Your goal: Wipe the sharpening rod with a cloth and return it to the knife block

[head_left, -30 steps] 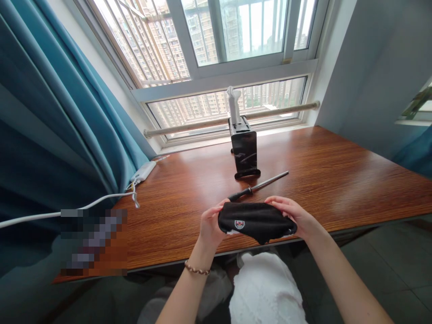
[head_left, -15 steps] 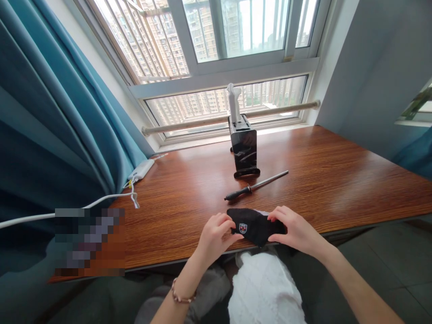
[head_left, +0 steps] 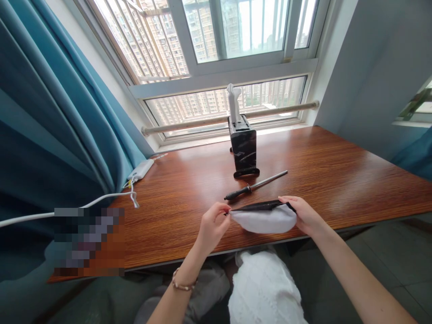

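One large white-framed window [head_left: 222, 77]: spans the far side, with bars beyond the glass; its daylight is a likely reason for the desk's position.
Long blue fabric curtain [head_left: 74, 126]: hangs at the left, apparently gathered there so that light reaches the surface.
Glossy red-brown wood-grain desk [head_left: 344, 175]: extends from the window to the person's lap.
Left hand [head_left: 213, 225], bare, with a brown-and-pale bracelet [head_left: 182, 286] on its wrist: thumb and fingertips narrowed in a pinch on the left corner of a soft black-and-white cloth piece [head_left: 263, 220].
Right hand [head_left: 306, 216], bare: fingers closed over the right end of the same piece; the opposed grips seem meant to spread it between them.
Upright black box-shaped tissue holder [head_left: 245, 150] with a white tissue [head_left: 233, 103] rising from its top: stands toward the window, perhaps to leave the near side for handling.
Slender grey metal rod tool [head_left: 251, 189] with a black handle: lies slantwise between holder and cloth, within easy reach, both hands being occupied.
Cloth piece: located over the desk's near edge; contact with the wood cannot be told. A narrow black band runs along the top, above a smooth, white, rounded lower face.
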Demonstrator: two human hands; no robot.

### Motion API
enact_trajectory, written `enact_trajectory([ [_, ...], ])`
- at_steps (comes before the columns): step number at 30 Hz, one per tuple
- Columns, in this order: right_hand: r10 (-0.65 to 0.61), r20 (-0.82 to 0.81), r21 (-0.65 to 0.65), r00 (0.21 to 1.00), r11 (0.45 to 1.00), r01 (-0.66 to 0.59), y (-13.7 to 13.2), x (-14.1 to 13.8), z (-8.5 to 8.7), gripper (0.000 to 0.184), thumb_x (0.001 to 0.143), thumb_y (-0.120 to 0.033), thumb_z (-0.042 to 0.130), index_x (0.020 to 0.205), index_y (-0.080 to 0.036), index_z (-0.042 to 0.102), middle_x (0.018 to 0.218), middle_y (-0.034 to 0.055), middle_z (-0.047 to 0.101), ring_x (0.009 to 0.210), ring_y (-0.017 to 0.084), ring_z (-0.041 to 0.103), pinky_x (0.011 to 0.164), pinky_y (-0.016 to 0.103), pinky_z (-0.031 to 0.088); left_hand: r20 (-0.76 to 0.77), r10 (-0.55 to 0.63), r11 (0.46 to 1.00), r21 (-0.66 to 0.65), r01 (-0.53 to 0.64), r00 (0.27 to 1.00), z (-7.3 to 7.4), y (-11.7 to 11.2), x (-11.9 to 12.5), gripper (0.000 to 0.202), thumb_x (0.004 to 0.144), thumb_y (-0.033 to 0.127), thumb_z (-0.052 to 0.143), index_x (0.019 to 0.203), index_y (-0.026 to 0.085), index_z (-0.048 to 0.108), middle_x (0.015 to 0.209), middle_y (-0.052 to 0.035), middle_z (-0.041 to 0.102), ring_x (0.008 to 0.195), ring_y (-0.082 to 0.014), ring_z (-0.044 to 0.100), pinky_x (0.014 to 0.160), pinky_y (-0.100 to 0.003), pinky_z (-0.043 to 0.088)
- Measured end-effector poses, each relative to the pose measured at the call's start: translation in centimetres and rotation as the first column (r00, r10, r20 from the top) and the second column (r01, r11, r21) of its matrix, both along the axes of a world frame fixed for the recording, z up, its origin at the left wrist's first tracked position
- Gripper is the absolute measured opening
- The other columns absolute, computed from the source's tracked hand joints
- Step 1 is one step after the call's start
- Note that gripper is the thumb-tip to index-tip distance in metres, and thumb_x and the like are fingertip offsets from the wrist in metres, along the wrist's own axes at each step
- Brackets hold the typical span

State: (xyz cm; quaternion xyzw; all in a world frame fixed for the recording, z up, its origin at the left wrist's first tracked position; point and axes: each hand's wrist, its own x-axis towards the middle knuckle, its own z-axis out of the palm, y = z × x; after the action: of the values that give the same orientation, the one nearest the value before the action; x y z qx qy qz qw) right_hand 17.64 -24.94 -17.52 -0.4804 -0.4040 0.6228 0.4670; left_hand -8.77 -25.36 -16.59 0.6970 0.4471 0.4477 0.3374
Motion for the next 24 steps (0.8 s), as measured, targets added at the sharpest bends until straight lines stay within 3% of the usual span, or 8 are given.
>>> enact_trajectory([
  [2, -0.021, -0.06, -0.095, 0.998, 0.995, 0.015, 0.3, -0.2, -0.1, 0.035, 0.068, -0.049, 0.059, 0.076, -0.015, 0.062, 0.06, 0.0004, 0.06, 0.048, 0.011, 0.05, 0.043, 0.021, 0.035, 0.19, 0.018, 0.98, -0.2, 0.021, 0.982, 0.3, 0.5, 0.4, 0.018, 0.076, 0.029, 0.054, 0.086, 0.015, 0.058, 0.083, -0.0055, 0.058, 0.079, -0.0153, 0.054, 0.072, -0.024, 0.043],
  [4, -0.051, 0.011, -0.099, 0.999, 0.994, 0.052, 0.5, -0.4, -0.5, 0.04, 0.069, -0.053, 0.055, 0.082, -0.016, 0.062, 0.064, 0.0009, 0.062, 0.048, 0.012, 0.051, 0.042, 0.022, 0.036, 0.278, 0.078, 0.944, -0.33, 0.019, 0.957, 0.0, 1.2, 0.9, 0.023, 0.074, 0.034, 0.056, 0.085, 0.014, 0.059, 0.082, -0.0058, 0.059, 0.075, -0.0143, 0.054, 0.066, -0.022, 0.042],
  [7, -0.074, 0.264, 0.087, 0.962, 0.995, 0.052, 0.6, -0.8, -1.0, 0.038, 0.064, -0.049, 0.062, 0.083, -0.016, 0.063, 0.073, 0.0029, 0.064, 0.059, 0.015, 0.055, 0.049, 0.023, 0.039, 0.386, 0.183, 0.893, -0.451, 0.012, 0.904, -1.2, 2.0, 1.5, 0.03, 0.069, 0.038, 0.062, 0.083, 0.012, 0.058, 0.078, -0.0054, 0.059, 0.069, -0.0127, 0.053, 0.06, -0.02, 0.041],
  [9, -0.107, 0.376, 0.202, 0.921, 0.979, 0.032, 0.4, -0.9, -1.1, 0.032, 0.062, -0.043, 0.066, 0.078, -0.016, 0.063, 0.073, 0.003, 0.064, 0.065, 0.016, 0.056, 0.053, 0.023, 0.04, 0.463, 0.201, 0.845, -0.527, 0.086, 0.863, -1.8, 2.2, 1.7, 0.033, 0.064, 0.036, 0.068, 0.083, 0.012, 0.058, 0.075, -0.0052, 0.059, 0.067, -0.0123, 0.053, 0.06, -0.021, 0.042],
  [12, -0.177, 0.258, 0.213, 0.95, 0.969, 0.123, 0.2, -1.1, -1.0, 0.027, 0.065, -0.041, 0.065, 0.075, -0.016, 0.06, 0.069, 0.0015, 0.063, 0.063, 0.015, 0.056, 0.054, 0.023, 0.04, 0.516, 0.193, 0.79, -0.587, 0.18, 0.835, -2.1, 2.1, 1.5, 0.033, 0.06, 0.032, 0.072, 0.081, 0.011, 0.057, 0.075, -0.0049, 0.058, 0.066, -0.0114, 0.054, 0.062, -0.021, 0.043],
  [17, -0.342, -0.14, 0.028, 0.929, 0.937, 0.349, 0.4, -1.7, -0.9, 0.029, 0.061, -0.041, 0.07, 0.069, -0.016, 0.055, 0.06, -0.002, 0.059, 0.052, 0.011, 0.051, 0.05, 0.022, 0.04, 0.504, 0.256, 0.748, -0.643, 0.161, 0.825, -1.8, 1.8, 1.3, 0.034, 0.063, 0.038, 0.068, 0.079, 0.014, 0.051, 0.071, -0.0015, 0.055, 0.059, -0.0101, 0.051, 0.052, -0.02, 0.042],
  [21, -0.411, -0.13, -0.023, 0.902, 0.911, 0.412, 1.1, -2.0, -1.2, 0.034, 0.056, -0.041, 0.072, 0.069, -0.015, 0.054, 0.058, -0.0007, 0.058, 0.049, 0.011, 0.05, 0.046, 0.023, 0.039, 0.546, 0.303, 0.756, -0.636, 0.151, 0.781, -1.6, 1.8, 1.9, 0.036, 0.06, 0.038, 0.07, 0.076, 0.014, 0.048, 0.063, 0.0014, 0.051, 0.054, -0.0086, 0.048, 0.05, -0.019, 0.039],
  [24, -0.437, -0.015, 0.073, 0.899, 0.897, 0.437, 1.6, -1.5, -1.2, 0.036, 0.06, -0.046, 0.068, 0.073, -0.016, 0.054, 0.06, 0.0008, 0.058, 0.051, 0.014, 0.052, 0.048, 0.026, 0.041, 0.588, 0.299, 0.774, -0.61, 0.169, 0.751, -1.1, 2.1, 2.4, 0.036, 0.06, 0.037, 0.071, 0.075, 0.013, 0.048, 0.065, 0.0003, 0.053, 0.057, -0.0087, 0.049, 0.052, -0.018, 0.038],
])
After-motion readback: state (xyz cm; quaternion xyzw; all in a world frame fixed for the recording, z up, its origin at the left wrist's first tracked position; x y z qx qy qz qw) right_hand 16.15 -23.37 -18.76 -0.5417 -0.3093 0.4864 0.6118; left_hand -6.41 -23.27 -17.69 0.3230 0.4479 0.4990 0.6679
